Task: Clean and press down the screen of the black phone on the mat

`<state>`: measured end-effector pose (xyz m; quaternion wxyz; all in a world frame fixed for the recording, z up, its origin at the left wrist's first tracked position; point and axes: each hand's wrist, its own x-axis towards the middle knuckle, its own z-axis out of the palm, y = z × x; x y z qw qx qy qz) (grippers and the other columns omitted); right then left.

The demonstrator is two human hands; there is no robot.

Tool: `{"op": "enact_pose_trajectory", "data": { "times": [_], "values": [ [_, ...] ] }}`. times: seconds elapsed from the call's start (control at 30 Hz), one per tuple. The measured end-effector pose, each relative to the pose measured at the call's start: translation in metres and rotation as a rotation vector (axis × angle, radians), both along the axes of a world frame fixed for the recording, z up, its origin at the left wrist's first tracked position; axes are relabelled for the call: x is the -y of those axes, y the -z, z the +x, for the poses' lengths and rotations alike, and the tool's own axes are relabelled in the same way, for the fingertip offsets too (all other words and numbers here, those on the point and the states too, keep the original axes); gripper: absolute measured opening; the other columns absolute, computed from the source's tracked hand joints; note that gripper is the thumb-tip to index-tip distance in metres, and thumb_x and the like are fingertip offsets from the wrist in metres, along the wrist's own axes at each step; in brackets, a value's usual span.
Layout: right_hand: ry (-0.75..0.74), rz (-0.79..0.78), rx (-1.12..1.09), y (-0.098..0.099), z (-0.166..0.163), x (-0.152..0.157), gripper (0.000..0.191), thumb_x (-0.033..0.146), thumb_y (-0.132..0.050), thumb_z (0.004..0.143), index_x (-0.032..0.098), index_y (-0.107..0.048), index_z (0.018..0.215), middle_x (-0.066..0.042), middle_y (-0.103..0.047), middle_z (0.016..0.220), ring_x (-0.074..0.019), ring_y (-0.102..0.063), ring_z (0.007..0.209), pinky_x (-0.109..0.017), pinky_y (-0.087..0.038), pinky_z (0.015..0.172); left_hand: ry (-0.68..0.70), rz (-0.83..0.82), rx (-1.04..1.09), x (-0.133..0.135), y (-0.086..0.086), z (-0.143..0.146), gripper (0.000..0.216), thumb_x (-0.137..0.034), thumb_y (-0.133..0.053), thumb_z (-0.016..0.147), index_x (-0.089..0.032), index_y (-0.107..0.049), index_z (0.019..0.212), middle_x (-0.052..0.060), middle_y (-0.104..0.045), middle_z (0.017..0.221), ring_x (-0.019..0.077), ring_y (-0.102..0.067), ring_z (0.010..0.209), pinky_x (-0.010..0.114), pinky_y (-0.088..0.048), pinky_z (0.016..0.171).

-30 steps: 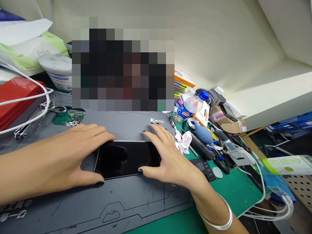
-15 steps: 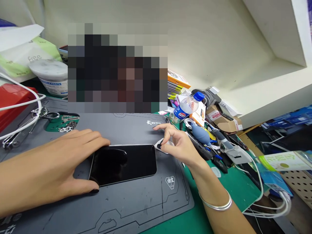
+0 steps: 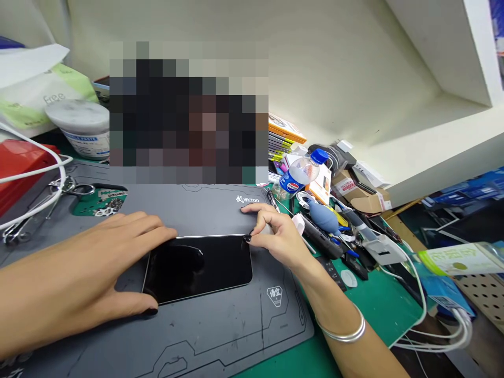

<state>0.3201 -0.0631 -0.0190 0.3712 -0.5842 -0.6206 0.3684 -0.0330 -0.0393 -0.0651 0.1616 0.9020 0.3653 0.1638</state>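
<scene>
A smartphone (image 3: 205, 275) with a dark, glossy screen lies face up on the grey work mat (image 3: 220, 325). My left hand (image 3: 118, 257) is closed around its left end, thumb at the lower edge and fingers at the upper one. My right hand (image 3: 275, 231) pinches thumb and index finger together at the phone's upper right corner, other fingers partly stretched out. A thin white flat piece (image 3: 268, 229) shows between those fingers, mostly hidden by the hand. A silver bangle (image 3: 346, 333) circles the right wrist.
Scissors (image 3: 74, 186) and a white cable (image 3: 59, 181) lie at the left, near a red object (image 3: 23, 163) and a paste tub (image 3: 82, 128). A bottle (image 3: 299, 176), a blue air blower (image 3: 323, 216) and several tools crowd the right. A blurred-out area covers the back.
My right hand has moved left and slightly down, bringing its pinched fingertips onto the phone's upper right corner. The white piece is now more hidden. My left hand keeps its hold.
</scene>
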Motion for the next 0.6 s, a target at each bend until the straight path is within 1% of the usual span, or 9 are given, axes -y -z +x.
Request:
{"op": "enact_pose_trajectory", "data": {
  "times": [0.1, 0.17, 0.23, 0.3, 0.33, 0.4, 0.43, 0.5, 0.6],
  "values": [
    [0.068, 0.059, -0.008, 0.0, 0.0, 0.001, 0.017, 0.02, -0.081, 0.067, 0.027, -0.065, 0.063, -0.009, -0.082, 0.121, -0.0353, -0.07, 0.126, -0.057, -0.043, 0.122, -0.003, 0.008, -0.016, 0.0, -0.003, 0.002, 0.055, -0.045, -0.083, 0.082, -0.04, -0.074, 0.136, 0.003, -0.081, 0.138, 0.0406, -0.073, 0.133, 0.053, -0.066, 0.105],
    [0.126, 0.109, -0.019, -0.004, 0.003, 0.001, 0.013, 0.021, -0.081, 0.07, 0.027, -0.069, 0.073, -0.009, -0.079, 0.119, -0.0345, -0.068, 0.127, -0.056, -0.043, 0.122, -0.006, 0.024, -0.021, 0.001, -0.005, 0.003, 0.055, -0.044, -0.083, 0.08, -0.038, -0.075, 0.134, 0.004, -0.082, 0.136, 0.0398, -0.074, 0.131, 0.05, -0.066, 0.104],
    [0.154, 0.125, -0.056, -0.011, 0.008, 0.002, 0.015, 0.027, -0.083, 0.075, 0.027, -0.071, 0.085, -0.008, -0.076, 0.114, -0.0317, -0.069, 0.119, -0.053, -0.049, 0.116, -0.013, 0.036, -0.014, 0.001, -0.006, 0.005, 0.055, -0.044, -0.084, 0.078, -0.037, -0.075, 0.132, 0.005, -0.082, 0.134, 0.0407, -0.075, 0.128, 0.051, -0.066, 0.103],
    [0.123, 0.068, -0.123, -0.021, 0.013, 0.004, 0.021, 0.037, -0.082, 0.083, 0.027, -0.069, 0.095, -0.007, -0.075, 0.109, -0.0277, -0.075, 0.101, -0.048, -0.06, 0.098, -0.013, 0.029, 0.003, 0.002, -0.006, 0.007, 0.056, -0.046, -0.086, 0.076, -0.036, -0.075, 0.131, 0.007, -0.082, 0.134, 0.043, -0.075, 0.127, 0.054, -0.066, 0.102],
    [0.094, 0.02, -0.162, -0.027, 0.015, 0.006, 0.024, 0.043, -0.081, 0.087, 0.027, -0.067, 0.098, -0.007, -0.076, 0.108, -0.0261, -0.077, 0.093, -0.046, -0.063, 0.089, -0.015, 0.02, 0.01, 0.002, -0.007, 0.007, 0.057, -0.047, -0.086, 0.075, -0.037, -0.075, 0.13, 0.007, -0.082, 0.134, 0.044, -0.074, 0.127, 0.055, -0.066, 0.102],
    [0.033, -0.084, -0.229, -0.036, 0.016, 0.009, 0.03, 0.051, -0.078, 0.093, 0.026, -0.062, 0.098, -0.008, -0.077, 0.109, -0.0253, -0.082, 0.086, -0.042, -0.066, 0.078, -0.022, -0.003, 0.018, 0.003, -0.008, 0.009, 0.056, -0.048, -0.087, 0.075, -0.037, -0.076, 0.129, 0.007, -0.082, 0.134, 0.045, -0.074, 0.127, 0.056, -0.066, 0.101],
    [0.011, -0.126, -0.254, -0.039, 0.016, 0.011, 0.033, 0.053, -0.079, 0.095, 0.026, -0.06, 0.097, -0.008, -0.077, 0.111, -0.0259, -0.084, 0.088, -0.042, -0.068, 0.077, -0.025, -0.015, 0.021, 0.003, -0.009, 0.009, 0.055, -0.048, -0.087, 0.075, -0.037, -0.076, 0.128, 0.007, -0.082, 0.133, 0.0449, -0.074, 0.127, 0.055, -0.066, 0.1],
    [-0.012, -0.184, -0.286, -0.043, 0.016, 0.014, 0.039, 0.056, -0.083, 0.095, 0.025, -0.058, 0.094, -0.008, -0.078, 0.114, -0.0268, -0.086, 0.093, -0.041, -0.069, 0.081, -0.028, -0.032, 0.026, 0.004, -0.01, 0.01, 0.052, -0.047, -0.086, 0.076, -0.037, -0.077, 0.126, 0.007, -0.082, 0.133, 0.0445, -0.075, 0.127, 0.053, -0.066, 0.098],
    [-0.025, -0.235, -0.31, -0.042, 0.016, 0.015, 0.045, 0.06, -0.088, 0.092, 0.025, -0.059, 0.094, -0.008, -0.077, 0.117, -0.0268, -0.087, 0.097, -0.04, -0.07, 0.085, -0.019, -0.028, 0.02, 0.004, -0.012, 0.009, 0.053, -0.044, -0.085, 0.077, -0.037, -0.076, 0.129, 0.007, -0.081, 0.136, 0.0428, -0.074, 0.129, 0.052, -0.064, 0.1]
  ]
}}
